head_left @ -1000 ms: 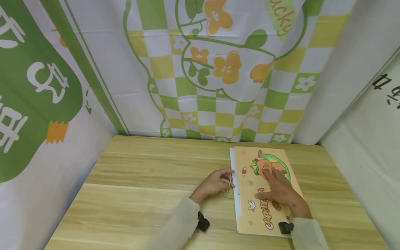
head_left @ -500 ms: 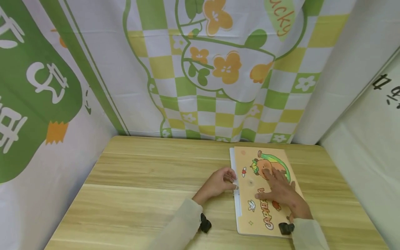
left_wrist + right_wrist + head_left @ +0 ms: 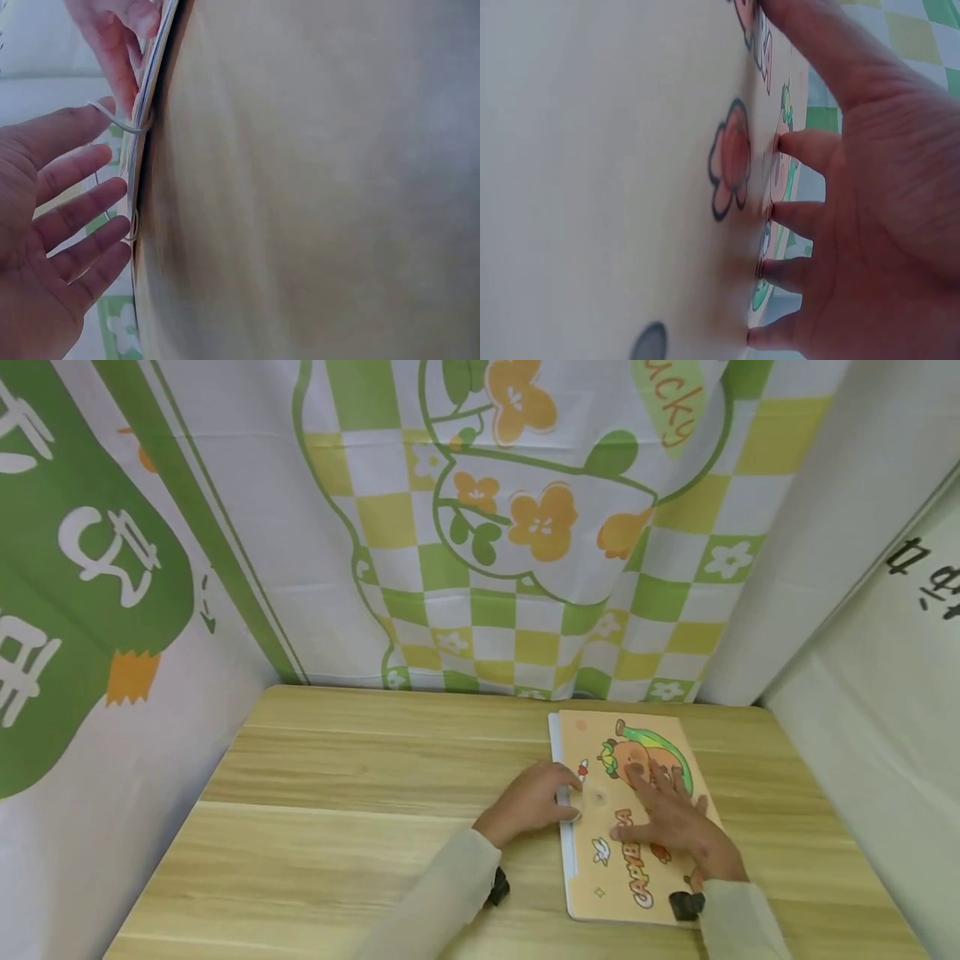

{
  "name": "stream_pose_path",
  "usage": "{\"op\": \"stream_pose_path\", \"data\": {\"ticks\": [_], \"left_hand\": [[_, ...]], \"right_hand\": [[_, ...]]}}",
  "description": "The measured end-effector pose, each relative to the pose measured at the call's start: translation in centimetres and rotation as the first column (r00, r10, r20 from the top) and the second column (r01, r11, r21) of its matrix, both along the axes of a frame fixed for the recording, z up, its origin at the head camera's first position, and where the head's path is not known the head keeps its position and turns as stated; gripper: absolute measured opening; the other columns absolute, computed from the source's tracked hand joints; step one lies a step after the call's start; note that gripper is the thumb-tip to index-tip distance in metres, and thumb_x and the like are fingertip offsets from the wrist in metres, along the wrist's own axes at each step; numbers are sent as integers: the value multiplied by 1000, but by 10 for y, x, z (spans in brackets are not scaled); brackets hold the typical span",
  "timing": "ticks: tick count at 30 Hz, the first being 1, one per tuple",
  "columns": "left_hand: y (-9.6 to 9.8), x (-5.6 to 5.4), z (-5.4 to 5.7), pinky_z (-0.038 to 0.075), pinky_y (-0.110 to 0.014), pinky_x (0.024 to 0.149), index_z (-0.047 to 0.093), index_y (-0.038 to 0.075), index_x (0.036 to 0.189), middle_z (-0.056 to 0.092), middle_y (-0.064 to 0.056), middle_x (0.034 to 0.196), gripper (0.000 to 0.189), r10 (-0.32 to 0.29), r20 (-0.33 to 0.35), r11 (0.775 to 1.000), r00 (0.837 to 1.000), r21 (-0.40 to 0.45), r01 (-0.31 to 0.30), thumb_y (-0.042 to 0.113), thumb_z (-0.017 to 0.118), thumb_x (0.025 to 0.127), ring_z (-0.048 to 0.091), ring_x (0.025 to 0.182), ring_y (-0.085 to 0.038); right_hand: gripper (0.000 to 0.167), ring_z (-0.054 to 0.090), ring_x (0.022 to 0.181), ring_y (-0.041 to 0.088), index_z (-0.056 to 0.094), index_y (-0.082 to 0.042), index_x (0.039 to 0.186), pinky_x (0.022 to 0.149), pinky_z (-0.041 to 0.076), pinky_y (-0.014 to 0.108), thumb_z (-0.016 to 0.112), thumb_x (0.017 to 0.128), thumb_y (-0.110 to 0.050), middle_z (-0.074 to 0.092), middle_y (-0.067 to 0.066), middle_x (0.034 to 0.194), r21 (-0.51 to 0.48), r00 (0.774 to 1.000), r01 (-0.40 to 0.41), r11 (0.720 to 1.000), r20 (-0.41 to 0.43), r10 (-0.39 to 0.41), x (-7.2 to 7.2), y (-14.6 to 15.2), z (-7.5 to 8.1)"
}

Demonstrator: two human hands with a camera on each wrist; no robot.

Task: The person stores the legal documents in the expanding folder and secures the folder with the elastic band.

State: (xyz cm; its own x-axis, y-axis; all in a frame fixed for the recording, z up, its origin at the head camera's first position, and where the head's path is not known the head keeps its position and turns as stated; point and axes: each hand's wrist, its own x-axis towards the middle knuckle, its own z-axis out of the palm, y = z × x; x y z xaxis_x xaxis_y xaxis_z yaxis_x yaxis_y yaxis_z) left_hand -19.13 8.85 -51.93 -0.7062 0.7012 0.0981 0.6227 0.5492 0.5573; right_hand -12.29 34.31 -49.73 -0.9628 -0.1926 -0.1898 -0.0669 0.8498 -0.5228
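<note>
A flat peach folder or notebook (image 3: 600, 868) with capybara drawings lies on the table's right side, a white strip along its left edge. At that edge is my left hand (image 3: 528, 802), thumb and index fingertips reaching over the cover. In the left wrist view, a thin pale cord (image 3: 120, 126) loops over the thumb tip of my left hand (image 3: 56, 202) and runs to the layered edge. The other fingers are spread and nearly straight. My right hand (image 3: 678, 828) rests on the cover with fingers spread; its fingertips (image 3: 799, 214) press the printed surface.
The wooden table (image 3: 337, 760) extends to the left of the folder. Behind its far edge hangs a green and yellow checked curtain (image 3: 517, 635). A white cloth with green print (image 3: 97, 610) hangs at the left, another white cloth (image 3: 877, 710) at the right.
My left hand has moved right, from beside the white strip to over the cover's left edge, bringing the cord along. The right hand stays in place on the cover.
</note>
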Motion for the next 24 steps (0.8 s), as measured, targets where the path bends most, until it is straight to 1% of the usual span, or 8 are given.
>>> {"op": "stream_pose_path", "data": {"ticks": [2, 4, 8, 12, 15, 17, 19, 24], "left_hand": [[4, -2, 1, 44, -30, 99, 77, 18, 114, 68, 6, 121, 30, 2, -59, 997, 998, -76, -6, 30, 83, 88, 58, 114, -14], [7, -3, 3, 46, -32, 95, 78, 21, 114, 68, 7, 119, 30, -2, -102, 991, 995, -137, -12, 33, 83, 87, 59, 109, -14], [17, -4, 7, 45, -31, 88, 80, 24, 111, 66, 9, 110, 29, -2, -156, 976, 988, -217, -32, 35, 83, 85, 57, 98, -11], [28, -2, 11, 43, -28, 78, 80, 24, 94, 60, 9, 94, 13, -11, -218, 952, 976, -302, -57, 34, 80, 85, 49, 82, -11], [35, -1, 13, 42, -27, 73, 78, 23, 87, 58, 8, 90, 8, -32, -262, 936, 965, -347, -64, 31, 78, 86, 46, 78, -12], [37, 0, 14, 43, -25, 71, 78, 23, 88, 60, 8, 90, 7, -40, -270, 930, 962, -362, -63, 30, 78, 87, 48, 77, -12], [38, 0, 14, 45, -26, 71, 78, 23, 89, 62, 8, 93, 6, -55, -263, 925, 963, -377, -51, 29, 79, 87, 51, 79, -11], [41, -3, 16, 48, -26, 69, 71, 22, 81, 62, 7, 91, 9, -107, -252, 923, 962, -384, 2, 23, 78, 86, 54, 78, -11]], "right_hand": [[117, -15, 143, 63, 17, -6, 164, 93, -10, 89, 82, 81, -57, -4, 35, 164, -11, 1000, -15, 1000, 9, 15, 0, 0, 0], [119, -17, 143, 63, 16, -5, 164, 93, -11, 89, 83, 80, -56, -6, 35, 164, -18, 1000, -27, 999, 15, 27, 0, 1, 1], [122, -18, 142, 63, 14, -5, 164, 94, -10, 88, 85, 79, -56, -7, 36, 164, -13, 999, -26, 1000, 24, 26, 0, 4, 0], [122, -18, 143, 63, 14, -5, 164, 94, -11, 88, 84, 79, -57, -7, 36, 163, -6, 999, -24, 1000, 26, 24, -1, 5, 0], [121, -18, 142, 63, 15, -4, 164, 93, -11, 89, 84, 79, -56, -8, 36, 163, -8, 999, -22, 1000, 29, 23, 0, 5, 1], [121, -20, 142, 63, 15, -4, 164, 93, -12, 88, 84, 80, -55, -8, 36, 163, -21, 999, -20, 1000, 33, 21, 1, 5, 0], [120, -21, 142, 62, 14, -3, 164, 93, -13, 88, 84, 80, -54, -8, 36, 163, -29, 999, -20, 999, 36, 21, 2, 4, -1], [120, -22, 142, 62, 13, -3, 164, 92, -14, 88, 84, 81, -53, -8, 36, 163, -42, 999, -22, 999, 29, 24, 2, 5, -3]]}}
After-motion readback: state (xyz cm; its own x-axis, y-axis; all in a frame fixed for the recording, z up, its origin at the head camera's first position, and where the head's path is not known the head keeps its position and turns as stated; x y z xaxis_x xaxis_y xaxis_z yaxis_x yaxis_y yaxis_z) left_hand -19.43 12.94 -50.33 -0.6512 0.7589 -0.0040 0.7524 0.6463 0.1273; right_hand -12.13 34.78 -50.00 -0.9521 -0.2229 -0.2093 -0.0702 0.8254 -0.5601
